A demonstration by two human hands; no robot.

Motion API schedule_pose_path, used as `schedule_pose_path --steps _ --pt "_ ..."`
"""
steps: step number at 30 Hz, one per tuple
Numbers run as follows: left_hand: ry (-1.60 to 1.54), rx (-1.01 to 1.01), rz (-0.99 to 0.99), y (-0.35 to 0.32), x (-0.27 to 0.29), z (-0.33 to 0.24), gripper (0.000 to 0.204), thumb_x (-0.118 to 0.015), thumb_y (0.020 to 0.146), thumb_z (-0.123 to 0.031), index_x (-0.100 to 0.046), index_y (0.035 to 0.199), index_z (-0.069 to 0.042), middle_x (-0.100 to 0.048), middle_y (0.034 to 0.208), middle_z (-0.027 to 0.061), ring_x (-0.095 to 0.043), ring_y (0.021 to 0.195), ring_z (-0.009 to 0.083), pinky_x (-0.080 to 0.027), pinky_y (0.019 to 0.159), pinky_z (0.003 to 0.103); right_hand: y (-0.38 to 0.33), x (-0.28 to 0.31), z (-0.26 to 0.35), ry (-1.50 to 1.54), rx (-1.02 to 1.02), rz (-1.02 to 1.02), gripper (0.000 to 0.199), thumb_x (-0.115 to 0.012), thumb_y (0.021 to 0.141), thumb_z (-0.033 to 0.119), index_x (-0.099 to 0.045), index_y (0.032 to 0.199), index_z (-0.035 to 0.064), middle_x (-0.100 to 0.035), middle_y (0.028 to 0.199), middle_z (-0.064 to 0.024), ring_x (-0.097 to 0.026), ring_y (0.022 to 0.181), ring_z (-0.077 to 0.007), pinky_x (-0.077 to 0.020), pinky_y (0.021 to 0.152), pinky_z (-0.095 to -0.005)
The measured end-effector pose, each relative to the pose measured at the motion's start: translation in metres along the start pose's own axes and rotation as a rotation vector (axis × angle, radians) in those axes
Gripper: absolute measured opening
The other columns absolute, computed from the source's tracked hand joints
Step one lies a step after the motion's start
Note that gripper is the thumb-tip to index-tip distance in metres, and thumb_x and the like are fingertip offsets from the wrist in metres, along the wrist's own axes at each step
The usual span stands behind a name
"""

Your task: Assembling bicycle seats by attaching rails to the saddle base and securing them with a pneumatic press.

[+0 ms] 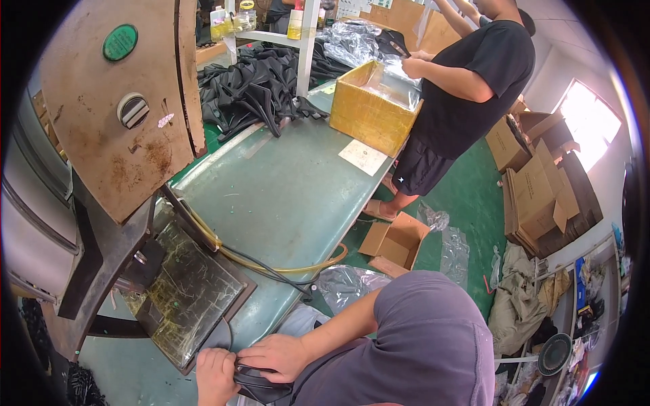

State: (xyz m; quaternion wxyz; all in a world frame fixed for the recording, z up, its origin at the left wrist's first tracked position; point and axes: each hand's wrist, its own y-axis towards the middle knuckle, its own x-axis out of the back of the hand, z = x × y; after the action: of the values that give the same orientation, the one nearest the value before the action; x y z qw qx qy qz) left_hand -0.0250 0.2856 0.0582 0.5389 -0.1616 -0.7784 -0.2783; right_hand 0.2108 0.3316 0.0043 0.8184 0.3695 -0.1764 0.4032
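At the lower edge, my left hand (217, 376) curls its fingers around the left end of a black saddle-shaped piece (263, 388). My right hand (279, 357) lies across the top of the same piece, fingers bent over its edge and close to the left hand. The lower part of the piece is cut off by the picture's edge and partly covered by my grey-purple sleeve. Just beyond my hands is a dark, worn, scratched metal plate (196, 291) belonging to a machine.
A brown machine housing with a knob (133, 110) rises at left. A yellowish hose (284, 267) crosses the green table (284, 183). Farther back lie a heap of black pieces (250, 88) and a taped carton (372, 115). A co-worker (474, 74) stands at right, near cartons.
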Motion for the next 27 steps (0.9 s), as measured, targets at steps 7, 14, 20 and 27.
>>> schedule_pose_path --steps 7,14,20,27 --pt "0.234 0.201 -0.150 0.025 0.005 0.023 0.042 -0.068 0.081 -0.004 -0.061 0.123 0.000 -0.064 0.132 0.0173 -0.057 0.132 0.0416 -0.041 0.113 0.061 0.023 0.011 -0.019 -0.092 -0.083 -0.168 0.058 -0.070 0.080 0.015 -0.059 0.132 -0.0060 -0.066 0.131 -0.0250 -0.072 0.106 -0.0394 -0.0620 0.085 -0.0430" --pt "-0.116 0.642 -0.599 0.020 -0.016 0.029 0.033 -0.063 0.097 -0.001 -0.059 0.130 0.004 -0.062 0.134 0.0208 -0.061 0.123 0.0378 -0.048 0.105 0.043 0.067 0.033 -0.046 -0.110 -0.167 -0.306 0.052 -0.068 0.081 0.014 -0.060 0.129 -0.0040 -0.067 0.129 -0.0215 -0.071 0.106 -0.0412 -0.0605 0.085 -0.0459" --pt "-0.719 0.952 -0.716 0.048 -0.034 0.019 0.032 -0.067 0.105 -0.018 -0.062 0.131 0.000 -0.067 0.125 0.0123 -0.064 0.111 0.0196 -0.052 0.097 0.034 0.099 0.041 -0.068 -0.235 -0.192 -0.344 0.051 -0.071 0.079 0.020 -0.067 0.122 -0.0044 -0.071 0.121 -0.0265 -0.070 0.108 -0.0442 -0.0589 0.095 -0.0486" --pt "0.021 0.836 -0.711 0.082 -0.032 0.066 0.036 -0.071 0.098 -0.025 -0.067 0.084 0.007 -0.069 0.118 0.0259 -0.065 0.109 0.0444 -0.051 0.098 0.048 0.153 0.015 -0.112 -0.293 -0.110 -0.451 0.044 -0.068 0.081 0.019 -0.066 0.117 -0.0060 -0.072 0.100 -0.0219 -0.070 0.089 -0.0402 -0.0552 0.079 -0.0496"
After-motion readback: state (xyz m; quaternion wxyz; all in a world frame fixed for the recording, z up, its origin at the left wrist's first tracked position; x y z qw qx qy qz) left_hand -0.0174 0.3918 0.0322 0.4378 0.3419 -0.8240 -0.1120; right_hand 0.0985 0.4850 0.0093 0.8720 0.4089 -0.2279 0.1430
